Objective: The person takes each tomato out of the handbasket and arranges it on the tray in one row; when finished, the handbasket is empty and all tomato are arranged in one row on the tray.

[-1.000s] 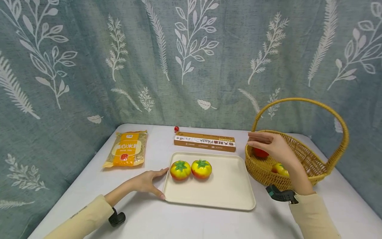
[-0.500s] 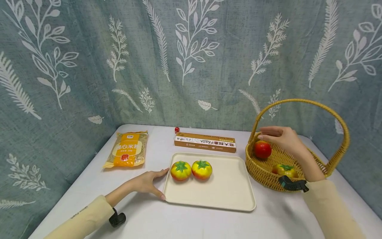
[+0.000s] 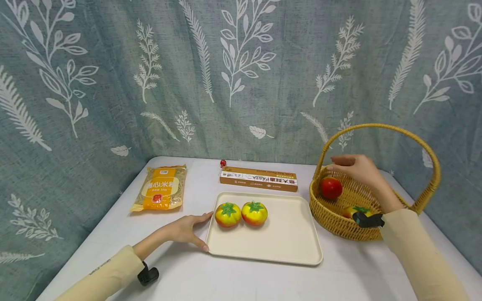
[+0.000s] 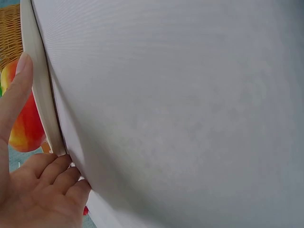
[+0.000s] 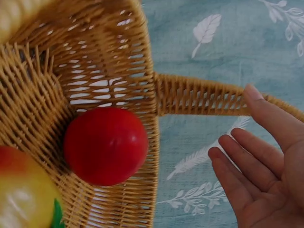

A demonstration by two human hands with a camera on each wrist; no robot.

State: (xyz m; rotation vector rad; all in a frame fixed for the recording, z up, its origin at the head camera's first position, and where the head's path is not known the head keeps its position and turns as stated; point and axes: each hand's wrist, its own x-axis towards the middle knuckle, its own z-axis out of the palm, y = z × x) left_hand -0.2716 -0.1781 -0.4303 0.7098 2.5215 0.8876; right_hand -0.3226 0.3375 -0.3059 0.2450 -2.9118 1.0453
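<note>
My left hand (image 3: 182,229) rests against the left edge of a cream tray (image 3: 286,242), thumb and fingers spread along its rim. Two yellow-red tomatoes with green tops, a left one (image 3: 227,218) and a right one (image 3: 254,216), sit side by side on the tray. Over the wicker basket (image 3: 320,219) hovers my right hand (image 3: 359,171), fingers extended and holding nothing. In the right wrist view its thumb overlaps the basket's handle (image 5: 204,95); contact cannot be told. Inside the basket lie a smooth red tomato (image 5: 107,147) and a yellow-red tomato (image 5: 26,194), partly hidden in the head view.
Behind the tray lies a long pasta box (image 3: 258,179), with a small red object (image 3: 223,163) at its left end. An orange-labelled bag of grain (image 3: 160,187) lies at the back left. A patterned curtain (image 3: 211,83) hangs behind the white table (image 3: 188,276).
My right hand has moved rightward and slightly back over the basket, uncovering the red tomato. My left hand, the tray and its tomatoes have stayed put.
</note>
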